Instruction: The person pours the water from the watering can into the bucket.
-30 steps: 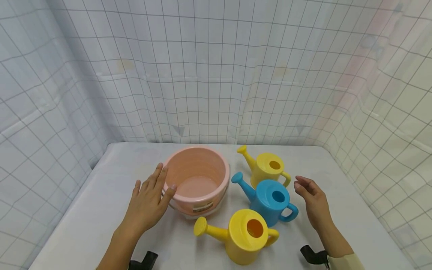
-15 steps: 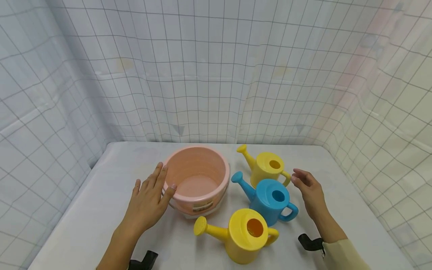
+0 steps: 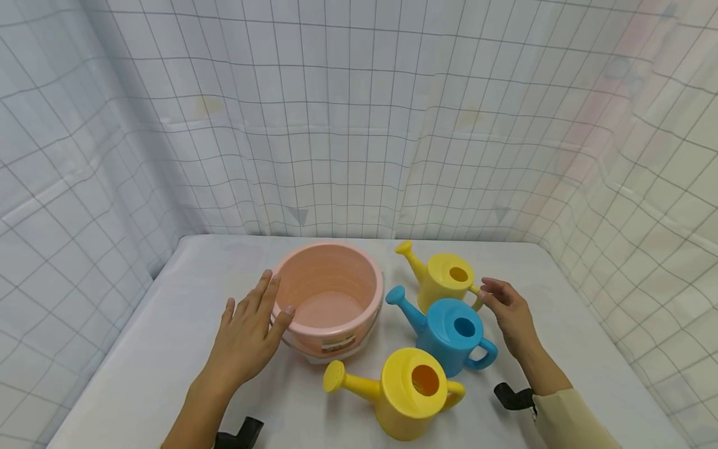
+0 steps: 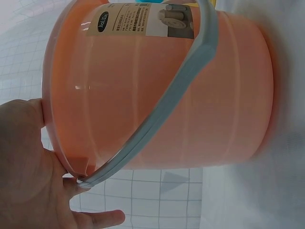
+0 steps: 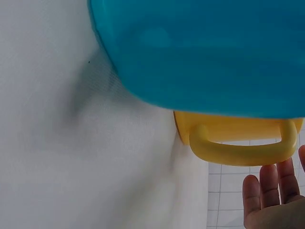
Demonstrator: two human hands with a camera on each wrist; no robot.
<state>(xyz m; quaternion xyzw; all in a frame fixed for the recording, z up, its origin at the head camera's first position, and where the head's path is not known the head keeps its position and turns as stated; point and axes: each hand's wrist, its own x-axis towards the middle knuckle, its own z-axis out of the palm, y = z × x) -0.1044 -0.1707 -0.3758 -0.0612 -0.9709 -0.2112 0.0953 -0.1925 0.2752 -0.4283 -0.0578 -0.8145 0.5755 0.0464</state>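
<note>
A pink bucket with a pale grey handle stands on the table. My left hand rests on its left rim with fingers spread and straight. To the bucket's right, three toy watering cans stand in a slanting row: a yellow one at the back, a blue one in the middle and another yellow one in front. My right hand is beside the back yellow can, thumb and fingertips right at its handle. Its fingers look loosely extended in the right wrist view.
White cloth covers the table. A white curtain with a grid pattern hangs behind and along both sides. The blue can stands close in front of the back yellow can, and the front yellow can is near the blue one.
My right hand has moved forward and left, from right of the cans up to the back yellow watering can's handle. My left hand stays on the bucket rim.
</note>
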